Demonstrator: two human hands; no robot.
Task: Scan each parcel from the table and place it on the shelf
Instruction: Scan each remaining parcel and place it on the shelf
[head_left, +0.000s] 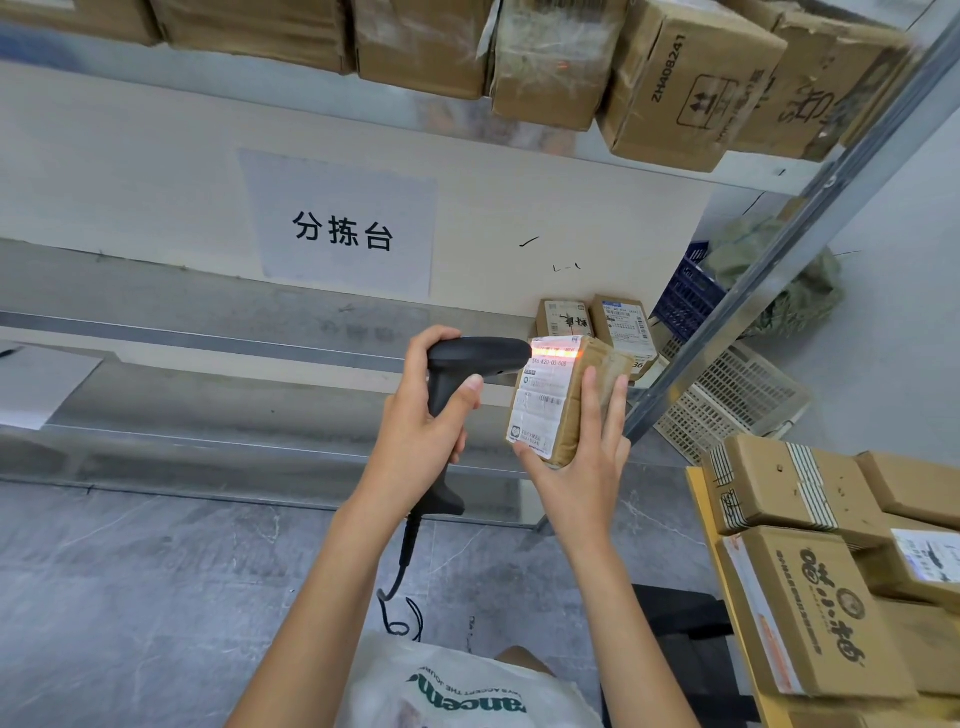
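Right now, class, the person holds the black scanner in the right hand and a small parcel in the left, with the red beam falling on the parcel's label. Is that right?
Not quite: the hands are swapped. The head view shows the left hand gripping the black scanner and the right hand holding the small parcel. The red beam does fall on its label.

Operator body, head view:

- Arms: both bare from hands to lower frame edge; no sleeves, cuffs or gloves visible.
- Left hand (415, 431), right hand (582, 467): bare; no rings, watch or wristband seen. Nails short, unpainted where visible.
- Torso: white shirt (447, 686) at near edge, centre frame. Fabric looks thin, lightly creased.
- Shirt marking: dark green print, large rounded lettering w/ a small leaf-like shape at one end; a smaller line of caps text beside it. Print appears upside down from this view; full wording not legible.
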